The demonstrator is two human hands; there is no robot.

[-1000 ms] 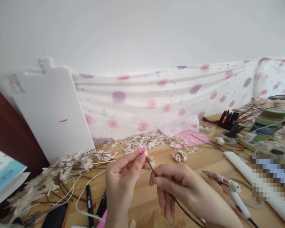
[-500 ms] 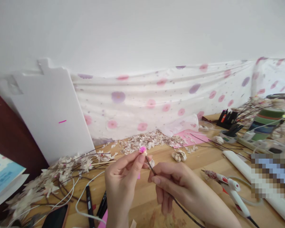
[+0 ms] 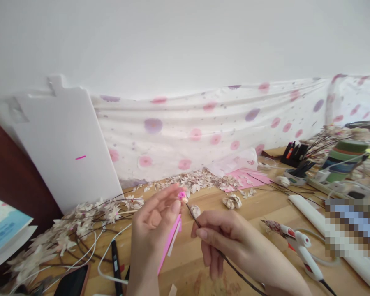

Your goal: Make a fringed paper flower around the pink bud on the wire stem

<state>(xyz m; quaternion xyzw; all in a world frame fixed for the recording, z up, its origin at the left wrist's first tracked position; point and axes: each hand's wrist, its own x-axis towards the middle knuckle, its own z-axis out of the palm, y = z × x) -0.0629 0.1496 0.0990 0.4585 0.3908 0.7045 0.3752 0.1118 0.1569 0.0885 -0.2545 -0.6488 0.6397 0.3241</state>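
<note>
Item 1: thin dark wire stem [image 3: 231, 265], rigid and slightly curved, capped by a small rounded pink paper bud [image 3: 181, 196]. The stem is held above the wooden table [image 3: 265, 218], slanting from 5 o'clock up to 11 o'clock, with the bud at its upper end between the two hands.

Item 2: right hand [image 3: 225, 238]. Thumb and forefinger are pinched together on the stem just below the bud; the other fingers are curled under.

Item 3: left hand [image 3: 151, 230]. The fingers are loosely spread apart, with the tips just beside the bud. Contact cannot be told through the blur.

Item 4: flat pink paper strip [image 3: 170, 242], long and narrow, lying at 5 o'clock of the left hand and partly covered by it.

Surroundings, placed from the hands:
- Cream ruffled paper flower [image 3: 232, 201] on the table, at 1 o'clock.
- Heap of pale flaky petals [image 3: 194, 182], at 12 o'clock against the spotted plastic sheet [image 3: 203, 123].
- Matt white foam board [image 3: 64, 148], leaned upright at 10 o'clock.
- Dark twigs with cream paper blossoms [image 3: 80, 222], at 9 o'clock.
- Black marker pen [image 3: 115, 263] and looped white cable [image 3: 106, 257], at 8 o'clock.
- White and red glue gun [image 3: 302, 246], at 3 o'clock, lying near the right wrist.
</note>
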